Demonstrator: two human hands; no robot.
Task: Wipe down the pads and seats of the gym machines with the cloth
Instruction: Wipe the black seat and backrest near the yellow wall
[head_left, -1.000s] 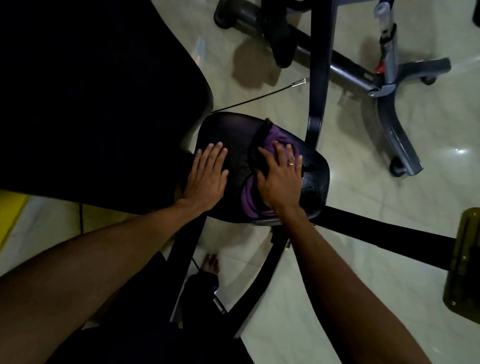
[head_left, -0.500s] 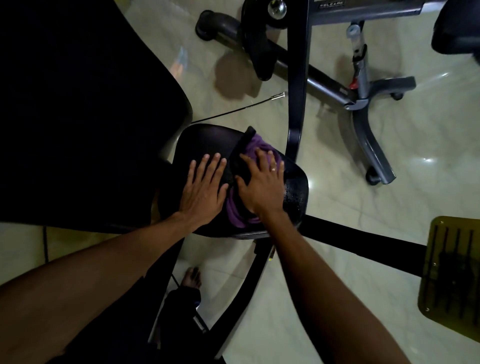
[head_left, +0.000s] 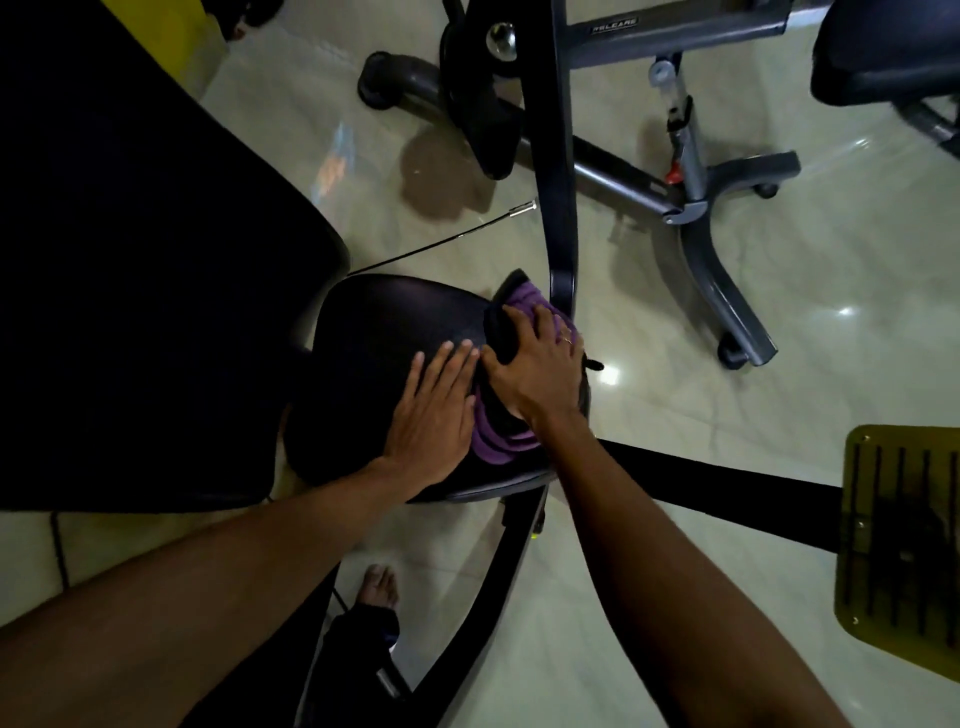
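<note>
A small black padded seat (head_left: 374, 332) of a gym machine sits below me. On its right half lies a purple and black cloth (head_left: 498, 441). My right hand (head_left: 535, 369) presses flat on the cloth, fingers spread toward the seat's far right edge. Beside it, my left hand (head_left: 436, 410) rests flat on the bare seat, fingers straight, its edge touching the cloth. A large black back pad (head_left: 145, 270) fills the left of the view.
A dark curved frame post (head_left: 561, 171) rises just beyond the seat. A grey machine base with wheels (head_left: 722, 260) stands on the tiled floor at the right. A yellow slotted plate (head_left: 904, 540) is at lower right. Another black seat (head_left: 883, 52) is at top right. My bare foot (head_left: 382, 584) is under the seat.
My right hand has slid the cloth toward the seat's far right edge. The left hand stays flat on the seat, close beside it. The view has tilted forward.
</note>
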